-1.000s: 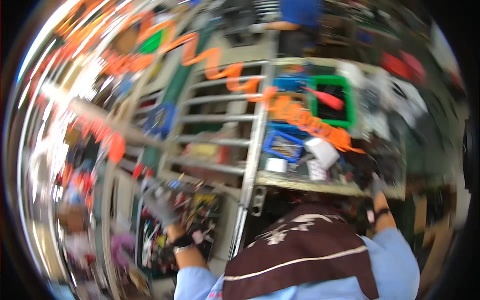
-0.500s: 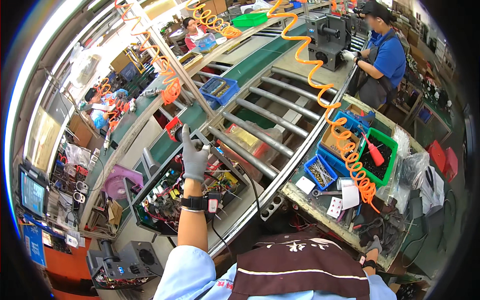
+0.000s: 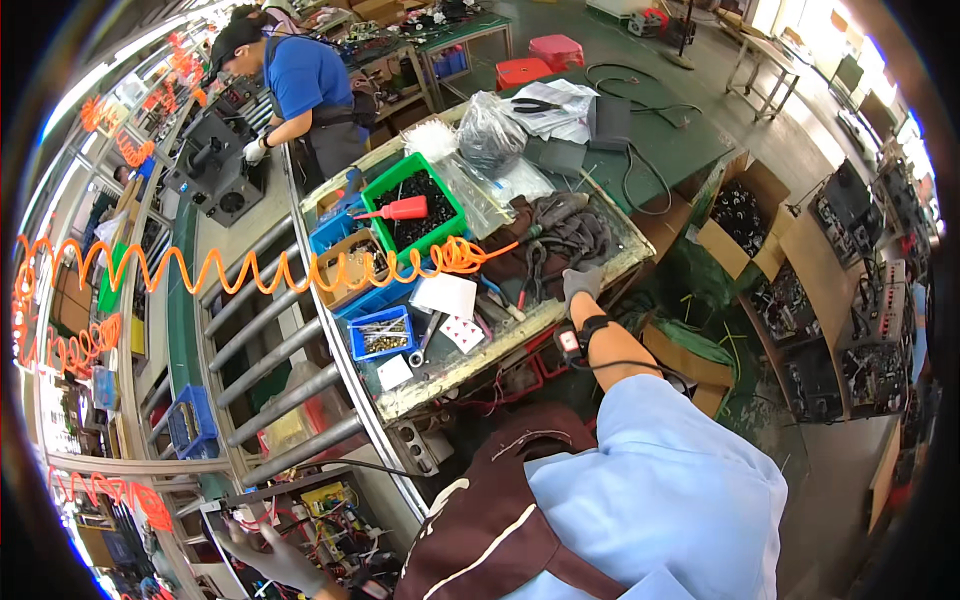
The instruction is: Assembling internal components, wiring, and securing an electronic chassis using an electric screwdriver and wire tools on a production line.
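Note:
At the lower left, my left hand [image 3: 272, 562] in a grey glove is over an open-topped machine chassis [image 3: 335, 515] with circuit boards and coloured wires. Its fingers are spread and I see nothing in them. My right hand [image 3: 581, 283], also gloved, reaches to the edge of a worn workbench [image 3: 625, 235]. It is beside a heap of dark cloth or gloves [image 3: 570, 232]; its fingertips are too small and partly hidden to read. Close by on the bench lie a hammer-like tool with a pale handle end [image 3: 515, 312] and a wrench [image 3: 430, 335].
A green bin [image 3: 450, 225] of black screws holds a red screwdriver-like tool [image 3: 400, 208]. Blue bins [image 3: 382, 335] stand nearby. An orange coiled hose [image 3: 210, 268] stretches across above the rollers [image 3: 300, 395]. A co-worker [image 3: 305, 85] handles a black machine [image 3: 215, 175]. Cardboard boxes [image 3: 735, 225] sit at right.
My view has swung to the right. My right arm now stretches out over the bench's edge. My left hand, earlier raised with a finger up over the chassis, now shows spread fingers low at the left.

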The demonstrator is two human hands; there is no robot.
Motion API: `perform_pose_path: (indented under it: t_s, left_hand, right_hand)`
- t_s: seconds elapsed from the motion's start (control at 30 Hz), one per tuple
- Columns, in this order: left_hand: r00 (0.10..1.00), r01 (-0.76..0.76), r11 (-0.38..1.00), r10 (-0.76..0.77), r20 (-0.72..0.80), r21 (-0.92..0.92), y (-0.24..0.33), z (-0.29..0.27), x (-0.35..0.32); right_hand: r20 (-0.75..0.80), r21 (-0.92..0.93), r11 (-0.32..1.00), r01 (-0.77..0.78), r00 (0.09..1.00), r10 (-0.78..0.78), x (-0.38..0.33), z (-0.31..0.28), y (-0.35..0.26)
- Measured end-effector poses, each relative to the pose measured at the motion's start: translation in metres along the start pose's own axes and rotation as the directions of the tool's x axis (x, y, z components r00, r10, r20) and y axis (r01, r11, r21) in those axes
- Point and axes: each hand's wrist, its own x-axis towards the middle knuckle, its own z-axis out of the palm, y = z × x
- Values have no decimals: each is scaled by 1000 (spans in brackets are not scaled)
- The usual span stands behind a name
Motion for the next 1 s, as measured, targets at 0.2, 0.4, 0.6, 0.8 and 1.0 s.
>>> perform_pose_path:
  t_s: [0.2,0.4,0.6,0.8,1.0]
  left_hand:
    - [802,-14,1000,15,597,-6,-4,-28,-62]
    - [427,-187,959,-117,897,214,0,-30,-84]
    - [444,-182,967,-81,892,178,-2,-26,-100]
    - [431,-182,969,-72,899,165,-9,-24,-117]
    - [416,-161,960,-146,898,231,-10,-20,-119]
  right_hand:
    - [497,-35,940,339,822,-278,-61,-27,3]
    - [257,-318,888,331,932,-255,-79,-10,-8]
    - [696,-123,522,844,448,-561,-118,-9,-3]
    - [727,-245,425,871,455,-513,-150,26,-1]
    - [460,-371,581,724,687,-563,-143,39,-12]
